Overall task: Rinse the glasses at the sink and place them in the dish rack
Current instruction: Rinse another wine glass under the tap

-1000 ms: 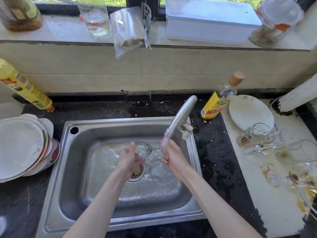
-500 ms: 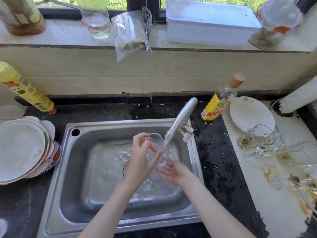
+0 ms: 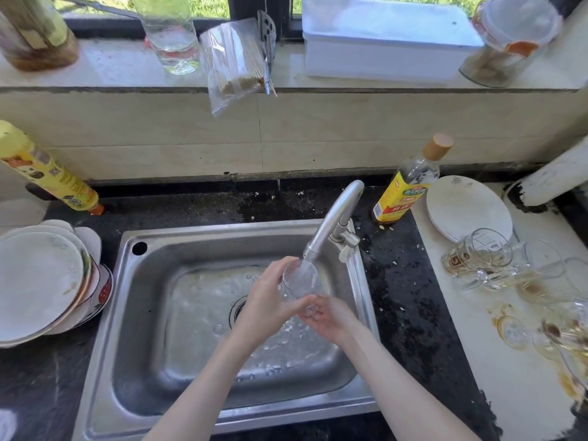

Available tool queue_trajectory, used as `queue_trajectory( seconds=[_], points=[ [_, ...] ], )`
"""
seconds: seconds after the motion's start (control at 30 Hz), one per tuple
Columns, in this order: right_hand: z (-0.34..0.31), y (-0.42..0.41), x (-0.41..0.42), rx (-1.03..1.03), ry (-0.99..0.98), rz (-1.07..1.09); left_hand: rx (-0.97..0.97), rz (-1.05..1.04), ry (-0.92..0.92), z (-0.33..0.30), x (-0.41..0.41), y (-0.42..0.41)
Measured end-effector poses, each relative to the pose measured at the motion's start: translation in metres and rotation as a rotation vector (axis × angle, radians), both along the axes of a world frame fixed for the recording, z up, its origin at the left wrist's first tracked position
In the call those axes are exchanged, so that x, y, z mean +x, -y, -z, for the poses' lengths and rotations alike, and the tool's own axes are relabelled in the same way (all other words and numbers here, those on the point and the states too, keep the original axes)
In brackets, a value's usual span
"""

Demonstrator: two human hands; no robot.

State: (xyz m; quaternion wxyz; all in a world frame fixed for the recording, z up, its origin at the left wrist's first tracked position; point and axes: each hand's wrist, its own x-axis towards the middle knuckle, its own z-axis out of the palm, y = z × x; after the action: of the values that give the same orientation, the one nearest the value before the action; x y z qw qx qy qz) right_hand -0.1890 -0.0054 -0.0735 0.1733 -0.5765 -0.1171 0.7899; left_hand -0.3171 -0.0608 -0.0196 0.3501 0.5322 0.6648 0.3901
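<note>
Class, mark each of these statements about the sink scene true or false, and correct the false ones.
1. The glass is held under the faucet with water running into it. True.
2. The left hand grips the glass. True.
3. The stack of plates lies right of the sink. False: it lies to the left.
4. The dirty glasses stand in the sink. False: they lie on the counter to the right.
5. The oil bottle stands behind the sink. True.
</note>
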Motion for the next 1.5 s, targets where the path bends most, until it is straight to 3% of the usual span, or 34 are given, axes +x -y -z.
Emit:
queue_trajectory(
  seconds=[0.3,0.6,1.0,1.27,1.5],
  points=[
    [0.001,-0.013,0.006,0.026,0.094,-0.015,-0.016,-0.039,-0.045,0.002,0.003,-0.002],
    [0.001,-0.063,0.022,-0.02,-0.074,0.383,-0.085,-0.048,-0.055,0.006,0.003,-0.002],
    [-0.004,-0.067,0.023,-0.12,-0.121,0.408,-0.124,-0.066,-0.078,0.0,0.001,-0.005],
    [-0.057,-0.106,0.049,-0.069,-0.249,0.501,-0.109,-0.071,-0.066,-0.006,0.001,-0.014],
    [-0.049,-0.109,0.051,-0.015,-0.239,0.456,-0.083,-0.054,-0.05,-0.015,0.002,-0.023]
  ],
)
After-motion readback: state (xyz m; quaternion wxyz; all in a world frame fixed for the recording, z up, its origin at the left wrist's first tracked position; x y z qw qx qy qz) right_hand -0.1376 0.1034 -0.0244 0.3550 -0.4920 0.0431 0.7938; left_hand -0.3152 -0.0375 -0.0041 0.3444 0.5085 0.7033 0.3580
